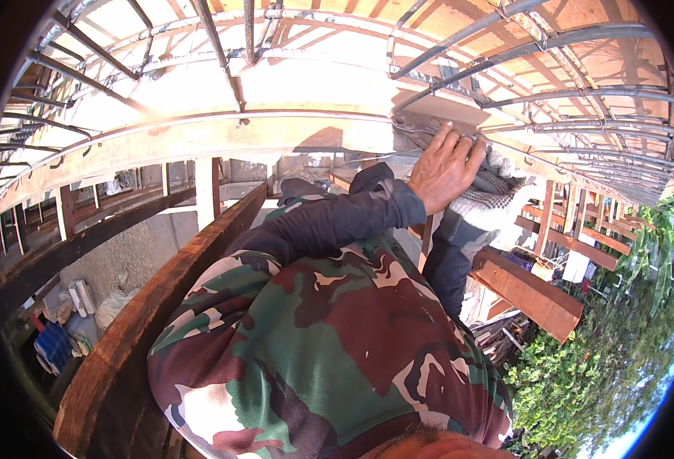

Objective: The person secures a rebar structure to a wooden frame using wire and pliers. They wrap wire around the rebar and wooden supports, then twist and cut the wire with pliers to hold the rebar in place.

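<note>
My left hand (447,167) is bare and reaches across to the right, its fingers bent together at the edge of a wooden form board (291,131). What its fingertips hold, if anything, is hidden. Thin looped wire (417,131) lies just left of those fingers, on the board. Close against it on the right is my right hand (494,191), in a white and grey knit glove. Its fingers look curled at the board's edge, partly covered by the left hand, and I cannot make out what is in them.
Steel reinforcing bars (459,50) form a cage beyond the board. A long dark timber beam (161,298) runs by my left side, with a floor far below. On the right, a short timber (528,294) juts out, and green bushes (559,375) grow lower down.
</note>
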Available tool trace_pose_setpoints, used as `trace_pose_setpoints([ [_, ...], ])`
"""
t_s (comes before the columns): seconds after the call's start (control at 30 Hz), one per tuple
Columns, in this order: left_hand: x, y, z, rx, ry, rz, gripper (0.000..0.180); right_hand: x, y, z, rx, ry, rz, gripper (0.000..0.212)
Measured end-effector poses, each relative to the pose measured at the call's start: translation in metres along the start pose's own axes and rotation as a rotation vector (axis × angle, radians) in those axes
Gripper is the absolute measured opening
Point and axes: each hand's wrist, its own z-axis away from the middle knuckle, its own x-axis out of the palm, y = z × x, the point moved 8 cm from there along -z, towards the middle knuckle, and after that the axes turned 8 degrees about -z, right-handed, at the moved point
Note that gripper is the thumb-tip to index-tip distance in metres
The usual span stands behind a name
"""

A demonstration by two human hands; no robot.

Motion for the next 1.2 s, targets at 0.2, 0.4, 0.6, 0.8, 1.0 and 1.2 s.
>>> trace_pose_setpoints([
  [0.2, -0.003, -0.025, -0.003, -0.058, -0.045, 0.421, 0.025, 0.055, -0.005, 0.054, -0.473, -0.305, 0.755, 0.049],
  [0.4, 0.003, -0.034, -0.019, 0.216, -0.61, 0.674, 0.029, 0.142, 0.026, 0.065, -0.062, -1.023, 0.87, 0.043],
  [0.6, -0.048, -0.038, -0.008, -0.115, 0.097, 0.45, 0.046, 0.123, 0.026, 0.055, -0.183, -0.732, 0.525, 0.02],
  [0.8, -0.017, -0.026, 0.005, 0.015, 0.085, 0.439, 0.021, 0.092, 0.01, 0.066, -0.405, -0.299, 0.663, 0.044],
  [1.0, -0.011, -0.035, 0.002, 0.26, -0.571, 0.702, 0.026, 0.137, 0.018, 0.084, -0.353, -1.154, 1.1, 0.056],
  [1.2, -0.015, -0.041, 0.008, 0.407, -0.705, 0.82, 0.036, 0.18, 0.069, 0.118, 0.198, -1.686, 0.982, 0.043],
])
